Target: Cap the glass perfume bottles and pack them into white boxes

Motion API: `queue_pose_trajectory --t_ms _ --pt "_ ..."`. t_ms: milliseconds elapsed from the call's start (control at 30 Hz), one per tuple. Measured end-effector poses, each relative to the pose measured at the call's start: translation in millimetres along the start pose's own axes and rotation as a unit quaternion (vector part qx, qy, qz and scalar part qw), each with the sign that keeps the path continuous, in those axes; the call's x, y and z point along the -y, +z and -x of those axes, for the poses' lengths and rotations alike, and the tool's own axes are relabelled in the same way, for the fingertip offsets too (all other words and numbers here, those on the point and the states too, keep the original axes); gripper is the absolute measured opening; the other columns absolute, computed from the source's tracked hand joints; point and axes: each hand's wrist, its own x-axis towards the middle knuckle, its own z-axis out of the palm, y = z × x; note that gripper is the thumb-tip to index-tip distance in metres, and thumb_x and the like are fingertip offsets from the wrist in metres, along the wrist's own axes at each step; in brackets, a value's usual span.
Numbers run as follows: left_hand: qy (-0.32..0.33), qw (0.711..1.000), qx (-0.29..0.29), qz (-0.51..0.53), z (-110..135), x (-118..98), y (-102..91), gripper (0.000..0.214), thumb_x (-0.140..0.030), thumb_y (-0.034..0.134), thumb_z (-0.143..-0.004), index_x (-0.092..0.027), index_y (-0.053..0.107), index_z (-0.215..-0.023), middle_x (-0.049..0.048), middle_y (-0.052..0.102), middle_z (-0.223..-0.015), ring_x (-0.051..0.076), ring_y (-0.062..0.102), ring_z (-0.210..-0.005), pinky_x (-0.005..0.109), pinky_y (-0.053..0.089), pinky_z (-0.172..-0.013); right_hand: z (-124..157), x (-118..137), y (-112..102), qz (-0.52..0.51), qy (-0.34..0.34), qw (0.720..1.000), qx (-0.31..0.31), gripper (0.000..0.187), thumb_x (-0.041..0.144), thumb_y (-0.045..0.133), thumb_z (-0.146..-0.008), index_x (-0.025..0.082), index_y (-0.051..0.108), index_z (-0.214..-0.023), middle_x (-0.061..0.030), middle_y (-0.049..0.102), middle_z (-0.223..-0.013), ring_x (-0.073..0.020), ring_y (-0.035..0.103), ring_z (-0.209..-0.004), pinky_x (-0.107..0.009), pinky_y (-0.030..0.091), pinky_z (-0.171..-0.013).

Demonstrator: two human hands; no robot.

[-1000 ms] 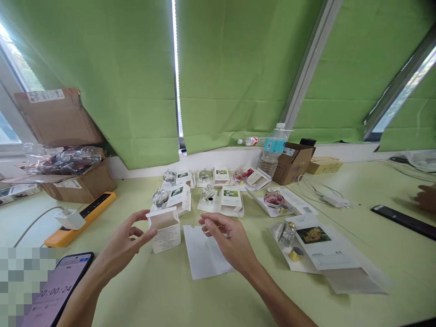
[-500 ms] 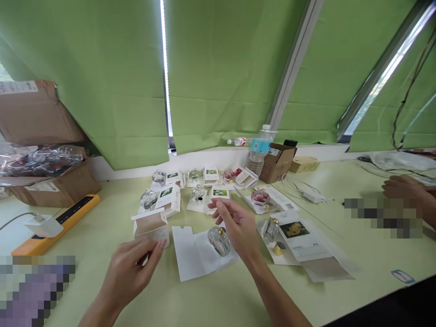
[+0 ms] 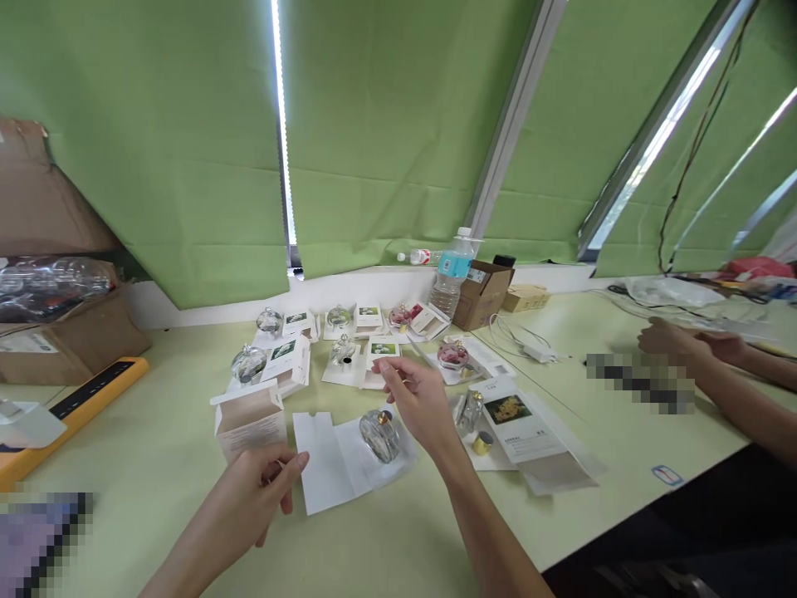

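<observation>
My left hand (image 3: 252, 498) hovers low over the table with its fingers curled in a pinch just in front of an open white carton (image 3: 249, 419); whatever it holds is too small to make out. My right hand (image 3: 418, 400) is raised over the table with its fingers loosely apart and nothing in them. Just left of it a round clear glass bottle with a gold neck (image 3: 380, 434) lies on an unfolded white paper sheet (image 3: 330, 461).
Several glass bottles with white cards (image 3: 367, 349) lie in rows behind. A flower-printed card (image 3: 516, 419), a gold cap (image 3: 481, 443), a water bottle (image 3: 449, 282), cardboard boxes (image 3: 489, 292), an orange power strip (image 3: 75, 403). Another person's hands (image 3: 672, 340) rest at right.
My left hand let go of the carton and dropped toward me. The glass bottle came to lie on the white sheet. The camera swung right, so everything slid left.
</observation>
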Motion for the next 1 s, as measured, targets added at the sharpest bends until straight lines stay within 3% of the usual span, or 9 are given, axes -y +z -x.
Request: queue_pose_trajectory --t_ms 100,267,400,533,733,1000 --pt "-0.033 0.999 0.022 0.012 -2.8 4.8 3.2 0.044 -0.062 0.042 -0.081 -0.02 0.051 -0.073 -0.001 0.06 -0.061 0.006 0.034 -0.025 0.019 0.022 -0.027 -1.1 1.0 -3.6 0.031 0.003 0.999 0.015 0.034 0.042 0.046 -0.091 0.018 0.07 -0.09 -0.0051 0.069 -0.083 -0.0157 0.055 -0.06 -0.025 0.045 -0.053" --pt "-0.053 0.995 0.064 0.055 -5.6 9.2 5.7 0.045 -0.064 0.045 -0.08 -0.019 0.049 -0.082 -0.0002 0.06 -0.062 0.007 0.041 -0.026 0.018 0.029 -0.024 -5.7 -8.8 -17.2 0.13 0.02 0.988 0.079 0.029 0.032 0.044 -0.09 0.018 0.07 -0.085 -0.0029 0.069 -0.075 -0.0148 0.055 -0.056 -0.026 0.041 -0.054" --pt "-0.056 0.99 0.084 0.101 -6.4 6.4 12.3 0.049 -0.061 0.049 -0.078 -0.02 0.047 -0.104 -0.0026 0.059 -0.06 0.01 0.046 -0.028 0.019 0.035 -0.024 -6.4 -27.6 -34.8 0.24 0.037 0.952 0.187 0.026 0.02 0.05 -0.083 0.02 0.071 -0.097 -0.0038 0.07 -0.078 -0.0197 0.062 -0.075 -0.028 0.041 -0.065" --pt "-0.05 0.987 0.07 0.136 -7.9 4.6 21.1 0.048 -0.057 0.054 -0.076 -0.02 0.045 -0.106 -0.0052 0.055 -0.055 0.012 0.05 -0.03 0.021 0.04 -0.027 -6.6 -41.2 -41.6 0.286 0.053 0.919 0.268 0.036 0.015 0.059 -0.074 0.023 0.07 -0.107 -0.0036 0.071 -0.083 -0.0207 0.061 -0.082 -0.027 0.04 -0.065" --pt "-0.056 0.976 0.061 0.203 -8.4 2.2 22.4 0.062 -0.057 0.062 -0.069 -0.018 0.044 -0.113 -0.0084 0.05 -0.046 0.016 0.055 -0.037 0.029 0.05 -0.036 -7.1 -48.4 -28.0 0.317 0.03 0.909 0.271 0.038 0.011 0.06 -0.069 0.027 0.073 -0.1 -0.0013 0.069 -0.073 -0.0172 0.06 -0.07 -0.023 0.032 -0.054" --pt "-0.056 0.973 0.043 0.219 -6.2 -1.5 21.0 0.058 -0.054 0.063 -0.069 -0.018 0.046 -0.111 -0.009 0.049 -0.045 0.016 0.054 -0.035 0.029 0.049 -0.036 -8.1 -46.8 -23.4 0.342 0.02 0.911 0.229 0.022 0.017 0.06 -0.073 0.024 0.075 -0.088 -0.0037 0.07 -0.076 -0.0188 0.061 -0.069 -0.026 0.033 -0.056"
